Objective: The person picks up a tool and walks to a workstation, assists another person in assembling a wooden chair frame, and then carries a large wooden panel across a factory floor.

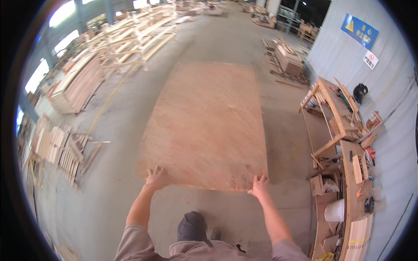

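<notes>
A large reddish-brown plywood sheet [209, 122] stretches out in front of me, its near edge just ahead of my body. My left hand [157, 177] grips that edge close to the left corner, fingers on top and the thumb side toward the middle. Near the right corner, my right hand [259, 185] holds the same edge, fingers over the upper face. The undersides of both hands are hidden by the board. Whether the far end of the sheet rests on anything cannot be made out.
A wooden workbench [348, 148] with tools and boxes runs along the right wall, a white bucket [334, 211] beside it. Stacked boards [78, 85] and a timber rack [139, 41] stand left. Slatted pallets [72, 152] lie nearer; more stacked wood [288, 60] sits far right.
</notes>
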Tool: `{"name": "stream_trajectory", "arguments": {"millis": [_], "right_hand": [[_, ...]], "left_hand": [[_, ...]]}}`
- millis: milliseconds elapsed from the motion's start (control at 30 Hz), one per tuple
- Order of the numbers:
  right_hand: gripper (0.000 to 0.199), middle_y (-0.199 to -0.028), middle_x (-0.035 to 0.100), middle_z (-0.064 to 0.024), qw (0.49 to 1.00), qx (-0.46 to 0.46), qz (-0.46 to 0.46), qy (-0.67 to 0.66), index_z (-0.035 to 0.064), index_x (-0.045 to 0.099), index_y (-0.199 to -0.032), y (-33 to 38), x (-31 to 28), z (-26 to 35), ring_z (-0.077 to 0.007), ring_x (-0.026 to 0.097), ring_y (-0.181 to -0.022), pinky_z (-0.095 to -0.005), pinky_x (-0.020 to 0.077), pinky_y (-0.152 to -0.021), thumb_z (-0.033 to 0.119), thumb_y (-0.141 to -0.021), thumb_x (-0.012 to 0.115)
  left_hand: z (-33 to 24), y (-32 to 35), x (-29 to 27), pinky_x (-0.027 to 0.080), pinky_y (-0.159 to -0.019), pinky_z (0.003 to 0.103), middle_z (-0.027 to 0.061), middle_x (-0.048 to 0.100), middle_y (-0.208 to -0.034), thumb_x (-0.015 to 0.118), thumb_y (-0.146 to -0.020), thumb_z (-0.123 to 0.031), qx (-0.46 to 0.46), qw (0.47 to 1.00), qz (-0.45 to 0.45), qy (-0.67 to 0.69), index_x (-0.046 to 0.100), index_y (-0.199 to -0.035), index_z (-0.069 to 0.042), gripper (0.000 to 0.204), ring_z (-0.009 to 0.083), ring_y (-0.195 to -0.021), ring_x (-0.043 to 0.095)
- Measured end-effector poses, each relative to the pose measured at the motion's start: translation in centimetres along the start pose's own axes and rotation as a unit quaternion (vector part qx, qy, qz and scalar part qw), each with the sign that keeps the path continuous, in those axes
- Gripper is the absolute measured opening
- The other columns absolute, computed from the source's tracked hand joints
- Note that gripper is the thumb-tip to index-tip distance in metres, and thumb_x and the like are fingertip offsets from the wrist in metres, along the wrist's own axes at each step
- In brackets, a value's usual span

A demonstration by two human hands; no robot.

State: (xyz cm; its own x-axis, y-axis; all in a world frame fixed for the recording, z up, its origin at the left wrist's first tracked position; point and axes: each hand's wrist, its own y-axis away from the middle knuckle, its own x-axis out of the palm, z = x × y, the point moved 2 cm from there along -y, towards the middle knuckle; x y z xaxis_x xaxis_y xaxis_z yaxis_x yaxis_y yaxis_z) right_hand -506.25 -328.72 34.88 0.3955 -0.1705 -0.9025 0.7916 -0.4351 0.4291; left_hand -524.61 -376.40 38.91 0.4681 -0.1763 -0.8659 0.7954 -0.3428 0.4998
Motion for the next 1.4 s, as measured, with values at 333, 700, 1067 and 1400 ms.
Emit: {"name": "stream_trajectory", "arguments": {"millis": [333, 700, 1067, 1400], "right_hand": [[0.109, -0.155, 0.022, -0.0288, 1.0, 0.008, -0.023, 0.008, 0.0137, 0.027, -0.152, -42.6, -19.6, 4.5, -0.0524, 0.028, -0.138, -0.0515, 0.0397, -0.109, 0.048, -0.067, 0.085], [0.108, -0.157, 0.02, -0.023, 0.999, 0.009, -0.035, -0.035, 0.017, 0.031, -0.151, -88.5, -40.8, 9.0, -0.0495, 0.027, -0.14, -0.0497, 0.0369, -0.111, 0.044, -0.063, 0.088], [0.097, -0.155, 0.024, -0.0257, 0.999, 0.009, 0.031, 0.013, 0.0129, 0.033, -0.15, -135.3, -65.6, 14.6, -0.0479, 0.029, -0.14, -0.0514, 0.0319, -0.113, 0.055, -0.074, 0.076], [0.098, -0.154, 0.025, -0.0288, 1.0, -0.006, -0.004, 0.021, 0.0102, 0.037, -0.149, -179.4, -86.0, 20.2, -0.0452, 0.033, -0.139, -0.049, 0.0353, -0.111, 0.065, -0.075, 0.069]], "left_hand": [[2.3, -43.4, -20.3, 0.021, -0.114, 0.063, 0.014, 0.034, -0.151, 0.065, -0.085, -0.046, 0.043, 0.996, -0.08, -0.002, 0.041, -0.143, -0.017, 0.069, 0.0371, -0.145, 0.022], [4.0, -87.4, -45.5, 0.044, -0.102, 0.056, 0.0105, 0.029, -0.156, 0.064, -0.088, -0.044, 0.0, 0.995, -0.089, 0.042, 0.035, -0.146, -0.026, 0.068, 0.0543, -0.13, 0.038], [1.9, -133.3, -70.3, 0.039, -0.109, 0.053, 0.0112, 0.02, -0.16, 0.065, -0.086, -0.052, -0.052, 0.995, -0.065, 0.062, 0.03, -0.151, -0.03, 0.077, 0.0529, -0.141, 0.021], [3.2, -175.4, -92.6, 0.034, -0.106, 0.064, 0.0111, 0.022, -0.159, 0.059, -0.087, -0.055, -0.043, 0.989, -0.11, 0.087, 0.035, -0.147, -0.034, 0.068, 0.0563, -0.138, 0.024]]}}
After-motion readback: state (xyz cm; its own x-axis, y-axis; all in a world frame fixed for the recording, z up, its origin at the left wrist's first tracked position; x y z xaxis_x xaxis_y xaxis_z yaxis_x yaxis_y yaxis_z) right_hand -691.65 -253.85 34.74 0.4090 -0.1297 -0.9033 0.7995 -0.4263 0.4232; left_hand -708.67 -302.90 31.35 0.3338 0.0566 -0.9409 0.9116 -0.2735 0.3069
